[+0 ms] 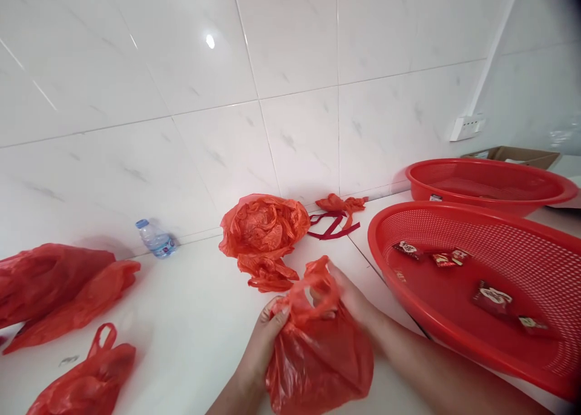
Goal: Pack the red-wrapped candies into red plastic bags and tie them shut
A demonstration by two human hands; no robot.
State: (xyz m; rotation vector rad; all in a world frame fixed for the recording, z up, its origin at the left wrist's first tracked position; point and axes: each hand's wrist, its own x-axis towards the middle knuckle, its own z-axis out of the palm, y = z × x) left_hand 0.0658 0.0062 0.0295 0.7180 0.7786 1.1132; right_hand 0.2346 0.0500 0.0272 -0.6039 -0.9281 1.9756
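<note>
A red plastic bag [320,363] with loop handles hangs between my two hands, its body bulging a little above the white tabletop. My left hand [272,324] pinches the bag's gathered upper edge, thumb in front. At the top right of the bag, my right hand [342,291] is closed around a handle, its fingers partly hidden by the red film. What lies inside the bag cannot be made out. Just beyond my hands sits a crumpled heap of thin red plastic bags [265,224].
Right of my arm stands a red mesh basket [385,270] holding several small wrapped packets [494,297]. Behind it are another red basket [417,188] and a cardboard box [540,158]. Filled red bags [59,279] and a water bottle [157,239] stand left. Dark red strips [333,227] lie by the wall.
</note>
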